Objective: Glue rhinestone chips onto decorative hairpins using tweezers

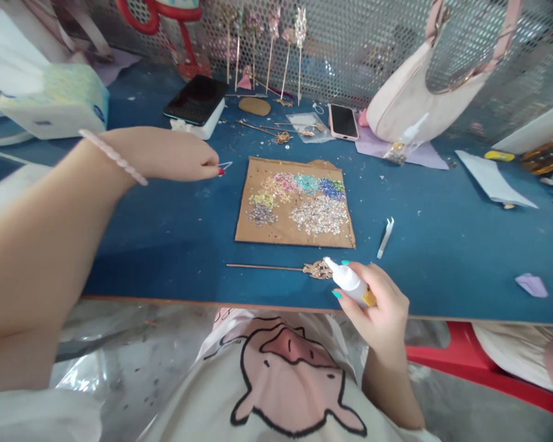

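Grasping a white bottle point(350, 280) with a pointed nozzle, the right hand point(383, 302) sits near the front edge of the blue surface point(166, 258); its grip is closed round the bottle, thumb below and fingers above. The nozzle tip is at the openwork head of a slender metal hairpin point(313, 270), though whether the two touch cannot be told. This hairpin lies flat along the front of the surface, its shaft pointing left.

Farther back on the left, the left hand point(179, 153) pinches a thin pale item point(227, 164) at its fingertips, the grip clenched; what exactly the item is stays unclear. A pink bracelet point(113, 156) circles that wrist.

Behind the hairpin lies a cardboard sheet point(276, 231) bearing small gems point(320, 215) in groups: clear, grey, yellow, pink, turquoise, blue and green. White tweezers point(386, 238) rest to the right of the sheet. Toward the rear, a pink-edged phone point(343, 121) lies just left of a pale handbag point(399, 104).
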### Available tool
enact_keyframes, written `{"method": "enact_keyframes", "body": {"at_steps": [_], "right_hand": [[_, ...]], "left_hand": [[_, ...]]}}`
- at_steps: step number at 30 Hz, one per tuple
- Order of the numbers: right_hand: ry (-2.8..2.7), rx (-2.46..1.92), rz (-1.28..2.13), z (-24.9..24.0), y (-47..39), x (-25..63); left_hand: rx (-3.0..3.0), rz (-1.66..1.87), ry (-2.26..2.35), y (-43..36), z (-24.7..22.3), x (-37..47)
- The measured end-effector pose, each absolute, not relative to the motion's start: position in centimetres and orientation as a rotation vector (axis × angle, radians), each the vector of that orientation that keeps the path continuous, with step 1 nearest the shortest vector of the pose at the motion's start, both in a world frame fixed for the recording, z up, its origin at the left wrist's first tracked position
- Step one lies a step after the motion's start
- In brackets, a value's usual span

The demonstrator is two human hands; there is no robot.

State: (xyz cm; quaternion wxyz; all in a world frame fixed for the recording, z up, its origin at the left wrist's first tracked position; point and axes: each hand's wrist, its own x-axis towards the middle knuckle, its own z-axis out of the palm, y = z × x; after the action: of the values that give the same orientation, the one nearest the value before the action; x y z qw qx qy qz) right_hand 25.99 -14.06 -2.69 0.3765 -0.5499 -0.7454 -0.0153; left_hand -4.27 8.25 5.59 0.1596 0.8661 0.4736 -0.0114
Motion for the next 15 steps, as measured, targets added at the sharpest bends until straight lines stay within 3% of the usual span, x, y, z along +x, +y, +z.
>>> {"method": "enact_keyframes", "body": {"at_steps": [3,15], "right_hand": [[-1.909,-1.409,-0.058,-2.7,-14.1,26.0],[-1.917,-1.423,-0.044,-2.8,-14.1,26.1]], "left_hand": [[2.513,-0.174,1.35,8.9,4.7,-4.8],[2.569,-0.033,1.347,10.3,4.2,-5.4]]}}
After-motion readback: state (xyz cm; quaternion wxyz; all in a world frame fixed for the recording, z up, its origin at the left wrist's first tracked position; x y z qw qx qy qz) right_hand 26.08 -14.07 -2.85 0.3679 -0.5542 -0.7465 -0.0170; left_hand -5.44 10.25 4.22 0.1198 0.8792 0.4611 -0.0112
